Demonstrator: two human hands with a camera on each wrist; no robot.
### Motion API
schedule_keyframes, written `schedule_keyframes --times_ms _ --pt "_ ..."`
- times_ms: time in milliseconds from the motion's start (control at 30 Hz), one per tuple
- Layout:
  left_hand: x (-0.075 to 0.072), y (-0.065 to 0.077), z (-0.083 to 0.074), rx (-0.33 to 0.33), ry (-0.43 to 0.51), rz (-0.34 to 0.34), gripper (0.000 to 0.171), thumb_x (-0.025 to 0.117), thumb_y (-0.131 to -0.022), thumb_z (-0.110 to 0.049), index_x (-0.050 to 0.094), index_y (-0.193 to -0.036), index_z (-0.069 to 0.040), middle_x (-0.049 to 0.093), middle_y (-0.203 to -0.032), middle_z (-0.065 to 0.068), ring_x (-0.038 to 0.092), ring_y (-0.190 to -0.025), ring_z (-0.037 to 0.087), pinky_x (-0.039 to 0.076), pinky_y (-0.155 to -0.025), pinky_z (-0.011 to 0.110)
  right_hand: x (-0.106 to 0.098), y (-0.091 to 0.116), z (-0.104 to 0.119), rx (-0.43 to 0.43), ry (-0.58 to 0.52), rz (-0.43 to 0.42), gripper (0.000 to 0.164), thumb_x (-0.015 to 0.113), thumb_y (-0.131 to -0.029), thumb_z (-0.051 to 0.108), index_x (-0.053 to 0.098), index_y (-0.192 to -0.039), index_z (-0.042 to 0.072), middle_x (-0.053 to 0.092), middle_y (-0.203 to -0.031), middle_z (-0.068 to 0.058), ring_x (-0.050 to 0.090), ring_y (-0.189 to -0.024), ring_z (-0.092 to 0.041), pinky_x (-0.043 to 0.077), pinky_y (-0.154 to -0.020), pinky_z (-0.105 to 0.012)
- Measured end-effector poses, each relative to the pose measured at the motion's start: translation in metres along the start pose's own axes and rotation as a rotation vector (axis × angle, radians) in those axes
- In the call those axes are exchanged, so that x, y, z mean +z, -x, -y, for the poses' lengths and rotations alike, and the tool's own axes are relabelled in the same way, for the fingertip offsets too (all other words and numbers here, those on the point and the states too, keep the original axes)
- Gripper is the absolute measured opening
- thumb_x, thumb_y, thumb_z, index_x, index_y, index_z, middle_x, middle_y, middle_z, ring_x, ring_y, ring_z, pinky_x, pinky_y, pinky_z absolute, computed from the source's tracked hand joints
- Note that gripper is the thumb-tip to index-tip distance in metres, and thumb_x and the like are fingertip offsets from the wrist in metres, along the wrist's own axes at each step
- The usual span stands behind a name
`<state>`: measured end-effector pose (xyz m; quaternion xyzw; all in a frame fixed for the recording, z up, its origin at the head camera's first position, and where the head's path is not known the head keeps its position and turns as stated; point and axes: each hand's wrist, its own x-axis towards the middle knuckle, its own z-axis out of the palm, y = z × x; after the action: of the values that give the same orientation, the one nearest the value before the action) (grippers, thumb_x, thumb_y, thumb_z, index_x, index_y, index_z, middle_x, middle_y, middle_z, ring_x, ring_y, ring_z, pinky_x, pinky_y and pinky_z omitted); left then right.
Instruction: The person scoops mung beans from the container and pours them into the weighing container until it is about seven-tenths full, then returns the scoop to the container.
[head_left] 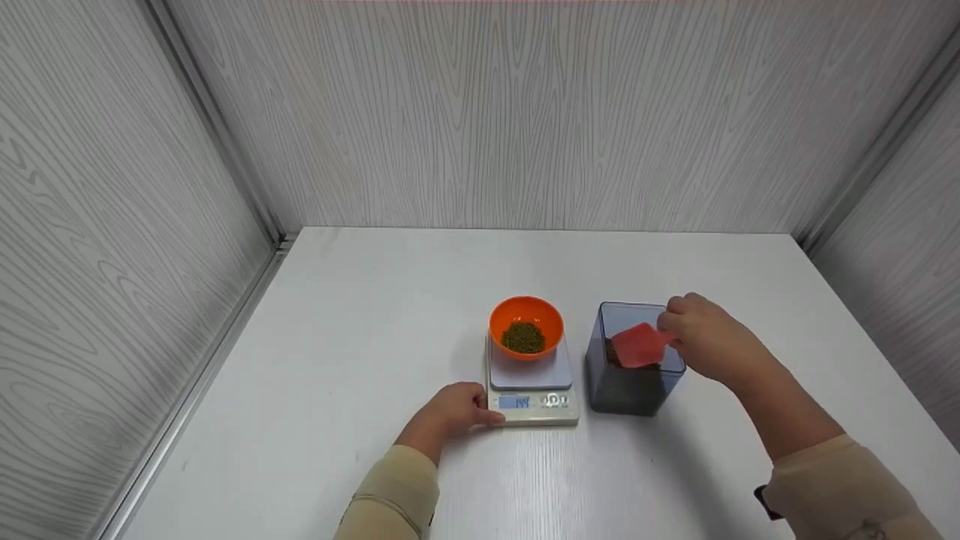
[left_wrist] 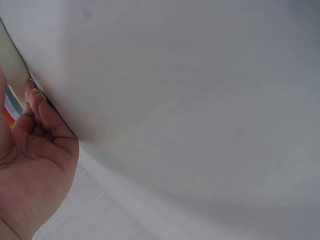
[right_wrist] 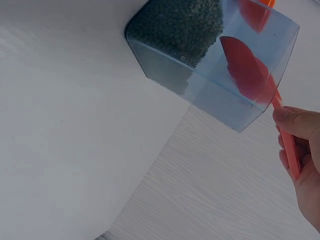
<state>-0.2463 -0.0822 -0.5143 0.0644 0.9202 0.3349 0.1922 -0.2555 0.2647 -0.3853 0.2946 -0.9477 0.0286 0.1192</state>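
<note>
My right hand (head_left: 709, 337) grips the handle of a red scoop (head_left: 640, 346). The scoop's head is inside the mouth of a clear bluish square container (head_left: 630, 390), above the small pellets (right_wrist: 175, 30) at its bottom. My left hand (head_left: 457, 409) holds the near left corner of a white kitchen scale (head_left: 532, 379), thumb along the front edge and fingers at its left side. On the scale's platform stands an orange bowl (head_left: 527, 306) with a small heap of greenish-brown pellets (head_left: 523, 337) in it. Digits show on the scale's display (head_left: 514, 403).
The container stands just right of the scale on a white table (head_left: 360, 315). Grey wood-grain panels (head_left: 480, 112) enclose the table at the back and both sides.
</note>
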Motion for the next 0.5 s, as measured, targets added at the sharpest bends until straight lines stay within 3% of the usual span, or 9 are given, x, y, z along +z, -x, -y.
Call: schedule_keyframes --times_ms 333,500 --pt "-0.001 0.0 -0.001 -0.019 0.002 0.002 0.035 0.074 -0.073 -0.039 0.051 -0.072 -0.013 0.044 -0.067 -0.001 0.045 -0.069 0.017 0.033 -0.063 0.03 0.003 -0.012 0.006 -0.01 0.087 0.12 0.022 0.068 -0.069 -0.01 0.065 -0.086 0.003 0.053 -0.078 -0.006 0.048 -0.077 -0.021 0.047 -0.068 -0.033" --pt "-0.001 0.002 -0.002 -0.025 0.018 0.004 0.035 0.074 -0.073 -0.039 0.051 -0.072 -0.013 0.045 -0.068 -0.001 0.045 -0.069 0.017 0.034 -0.063 0.03 0.009 -0.016 0.008 -0.022 0.073 0.167 0.02 0.063 -0.07 -0.012 0.064 -0.082 0.004 0.052 -0.075 -0.005 0.048 -0.074 -0.02 0.046 -0.067 -0.032"
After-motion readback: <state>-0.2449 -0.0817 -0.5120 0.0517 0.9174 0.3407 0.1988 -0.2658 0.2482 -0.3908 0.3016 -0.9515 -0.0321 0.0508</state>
